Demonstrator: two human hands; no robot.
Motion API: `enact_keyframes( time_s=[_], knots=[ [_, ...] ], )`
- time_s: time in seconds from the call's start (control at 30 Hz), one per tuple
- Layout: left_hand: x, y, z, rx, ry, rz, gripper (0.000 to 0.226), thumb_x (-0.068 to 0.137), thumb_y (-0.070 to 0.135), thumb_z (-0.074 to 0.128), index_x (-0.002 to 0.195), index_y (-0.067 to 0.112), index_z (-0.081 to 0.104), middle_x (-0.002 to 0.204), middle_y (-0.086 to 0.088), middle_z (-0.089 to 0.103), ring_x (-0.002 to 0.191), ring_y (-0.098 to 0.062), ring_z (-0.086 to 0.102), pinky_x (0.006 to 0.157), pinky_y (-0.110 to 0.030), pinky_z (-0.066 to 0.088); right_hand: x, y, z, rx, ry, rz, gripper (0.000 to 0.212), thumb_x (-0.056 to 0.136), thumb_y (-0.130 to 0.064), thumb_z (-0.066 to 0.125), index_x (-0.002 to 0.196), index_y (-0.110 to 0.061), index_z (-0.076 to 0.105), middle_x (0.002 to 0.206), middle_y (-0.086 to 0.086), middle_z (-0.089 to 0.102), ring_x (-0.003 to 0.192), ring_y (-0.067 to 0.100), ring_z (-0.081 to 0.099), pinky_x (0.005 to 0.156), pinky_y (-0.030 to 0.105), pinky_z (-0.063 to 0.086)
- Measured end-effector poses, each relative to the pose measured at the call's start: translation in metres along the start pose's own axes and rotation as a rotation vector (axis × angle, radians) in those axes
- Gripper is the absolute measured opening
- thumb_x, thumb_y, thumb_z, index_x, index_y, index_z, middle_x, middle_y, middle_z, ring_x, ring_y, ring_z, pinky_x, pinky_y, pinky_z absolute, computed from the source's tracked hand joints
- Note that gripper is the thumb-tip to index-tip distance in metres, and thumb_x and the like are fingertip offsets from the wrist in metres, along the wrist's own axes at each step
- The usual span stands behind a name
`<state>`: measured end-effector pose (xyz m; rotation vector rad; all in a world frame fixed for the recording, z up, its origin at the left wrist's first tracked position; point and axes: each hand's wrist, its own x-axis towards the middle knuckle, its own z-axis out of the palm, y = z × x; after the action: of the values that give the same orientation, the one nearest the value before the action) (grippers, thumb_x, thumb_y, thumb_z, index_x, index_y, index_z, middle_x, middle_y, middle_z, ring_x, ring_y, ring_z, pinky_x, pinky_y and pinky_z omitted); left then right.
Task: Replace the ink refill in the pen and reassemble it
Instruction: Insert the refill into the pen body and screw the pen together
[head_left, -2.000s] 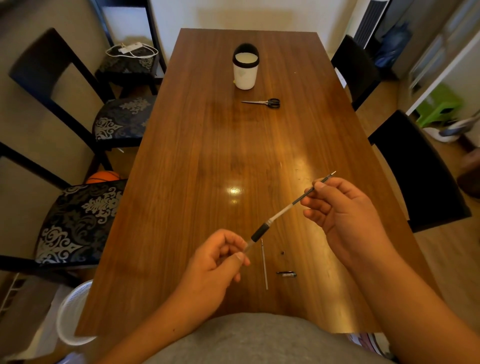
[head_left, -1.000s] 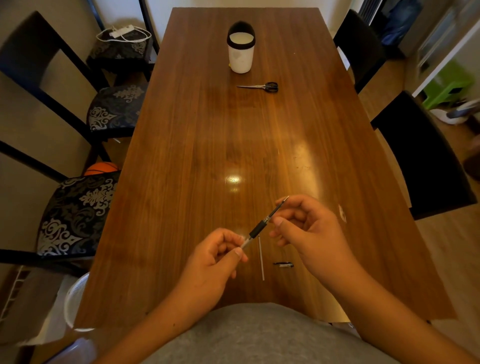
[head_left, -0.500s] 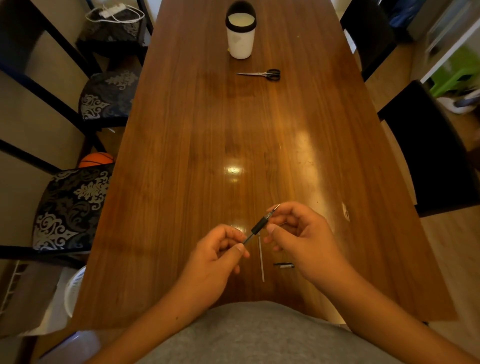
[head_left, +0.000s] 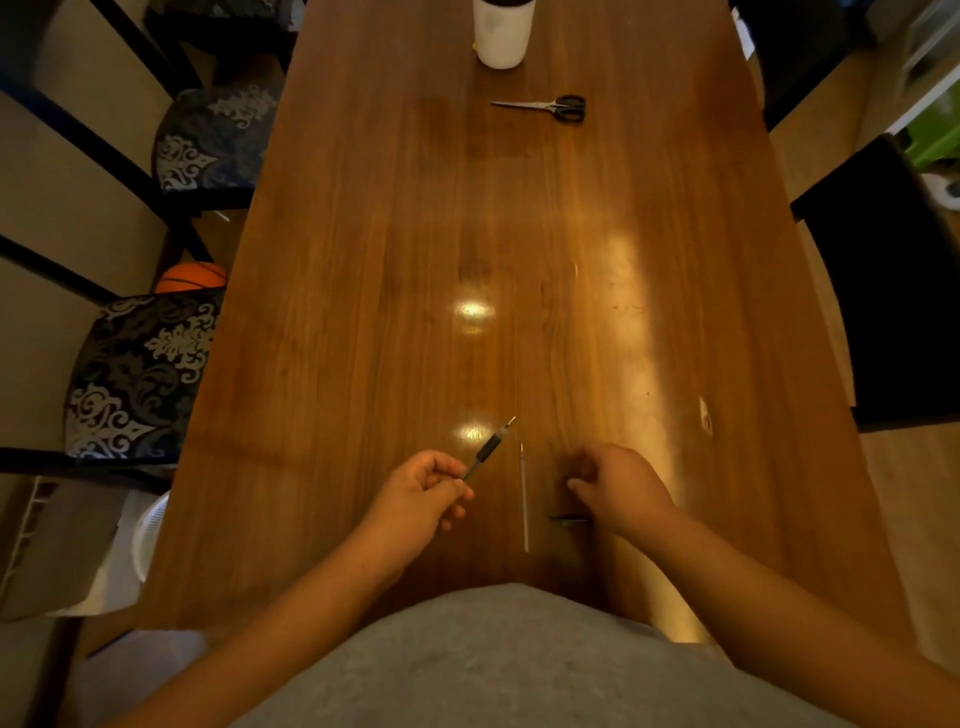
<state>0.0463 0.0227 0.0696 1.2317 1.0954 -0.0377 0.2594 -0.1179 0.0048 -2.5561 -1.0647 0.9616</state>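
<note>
The left hand (head_left: 415, 499) had its fingers (head_left: 447, 470) clamped on the back end of the pen (head_left: 488, 451), whose tip pointed up and away over the bench (head_left: 363, 312). The right hand (head_left: 618, 488) rested knuckles-up on the bench, fingers curled together; whether they held anything could not be told. Between the hands lay a thin refill (head_left: 524, 499), with a small dark pen part (head_left: 569, 518) just beside the right hand. Scissors (head_left: 545, 106) and a white cup (head_left: 502, 34) sat at the far end.

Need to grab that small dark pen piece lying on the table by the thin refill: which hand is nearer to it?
Right. The right hand sits just above the small dark piece, almost touching it. The left hand holds the pen, across the loose refill.
</note>
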Motion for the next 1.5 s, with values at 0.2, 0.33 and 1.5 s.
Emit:
enact_keyframes(
  time_s=[0.2,0.33,1.5],
  knots=[
    [0.012,-0.024,-0.004,-0.029,-0.004,-0.073,0.015,0.093,0.007,0.053,0.095,0.019,0.062,0.080,-0.001,0.072,0.063,-0.007,0.063,0.055,-0.023,0.048,0.013,0.002,0.023,-0.033,0.053,-0.070,0.013,0.088,-0.021,0.063,0.100,-0.019,0.064,0.088,-0.003,0.061,0.070,0.009,0.047,0.055,0.021,0.038],
    [0.010,-0.027,-0.003,-0.040,-0.011,-0.065,0.014,0.092,0.009,0.054,0.096,0.019,0.063,0.080,0.000,0.073,0.063,-0.007,0.064,0.055,-0.022,0.049,0.015,0.004,0.027,-0.089,0.027,-0.109,0.009,0.091,-0.012,0.054,0.094,-0.014,0.062,0.091,0.004,0.064,0.067,0.013,0.047,0.058,0.031,0.045],
    [-0.054,0.058,0.018,0.037,-0.173,0.295,0.022,0.093,-0.001,0.053,0.092,0.020,0.062,0.074,0.006,0.074,0.060,-0.005,0.059,0.051,-0.016,0.046,-0.066,-0.073,-0.121,0.921,-0.126,-0.435,0.017,0.079,-0.019,0.069,0.091,-0.007,0.071,0.069,-0.002,0.071,0.064,0.007,0.066,0.058,0.015,0.050]
  ],
)
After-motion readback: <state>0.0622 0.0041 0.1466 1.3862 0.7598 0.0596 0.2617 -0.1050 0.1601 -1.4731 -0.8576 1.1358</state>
